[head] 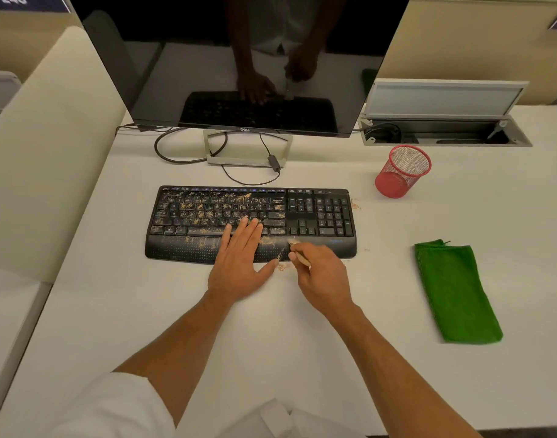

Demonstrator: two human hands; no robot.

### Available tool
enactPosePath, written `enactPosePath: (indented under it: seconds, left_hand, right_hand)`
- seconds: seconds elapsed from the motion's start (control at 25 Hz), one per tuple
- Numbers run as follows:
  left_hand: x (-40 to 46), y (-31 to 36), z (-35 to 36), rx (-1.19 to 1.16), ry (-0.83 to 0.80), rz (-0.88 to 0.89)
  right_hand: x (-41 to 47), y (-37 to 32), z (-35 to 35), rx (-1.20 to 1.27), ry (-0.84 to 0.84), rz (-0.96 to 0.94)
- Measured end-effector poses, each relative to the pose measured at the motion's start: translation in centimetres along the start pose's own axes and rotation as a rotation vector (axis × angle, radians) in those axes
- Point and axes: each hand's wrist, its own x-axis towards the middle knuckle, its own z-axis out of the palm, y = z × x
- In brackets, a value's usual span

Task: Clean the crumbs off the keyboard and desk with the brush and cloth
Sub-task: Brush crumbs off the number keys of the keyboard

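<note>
A pale, off-white surface (pixel 144 311) fills the view, with a cream padded divider (pixel 49 137) along its left edge and beige partition panels behind. At the back stands one dark monitor (pixel 239 58) on a silver stand, its cables looping on the surface below it. One black keyboard (pixel 251 224) lies in front of the monitor, its long axis running left to right, its palm rest toward the person; tan crumbs (pixel 207 213) cover the left and middle keys, while the number pad at the right looks mostly free of them. The left hand (pixel 239 267) lies flat, fingers straight, on the palm rest and lower keys. Just right of it the right hand (pixel 321 279) has its grip closed on one small brush (pixel 299 254), whose bristle end points up and left onto the palm rest's front edge. One red mesh cup (pixel 403 172) stands farther right. One folded green cloth (pixel 457 292) lies well apart, long axis running front to back.
</note>
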Motion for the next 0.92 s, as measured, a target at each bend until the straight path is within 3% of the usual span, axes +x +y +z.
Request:
enactPosePath:
  seconds: [0.12, 0.28, 0.44, 0.68, 0.92]
  left_hand:
    - [0.0, 0.0, 0.0, 0.002, 0.009, 0.001]
    - [0.0, 0.0, 0.1, 0.005, 0.007, -0.008]
    - [0.0, 0.0, 0.2, -0.002, 0.017, 0.001]
    - [0.0, 0.0, 0.2, -0.009, 0.018, -0.002]
    - [0.0, 0.1, 0.1, -0.011, 0.031, -0.001]
  right_hand:
    - [-0.1, -0.3, -0.5, 0.108, -0.036, -0.003]
    - [0.8, 0.3, -1.3, 0.076, 0.083, 0.066]
    - [0.7, 0.2, 0.2, -0.05, 0.017, -0.036]
    - [0.8, -0.2, -0.3, 0.105, -0.11, -0.129]
    - [2.3, 0.8, -0.9, 0.116, 0.014, -0.016]
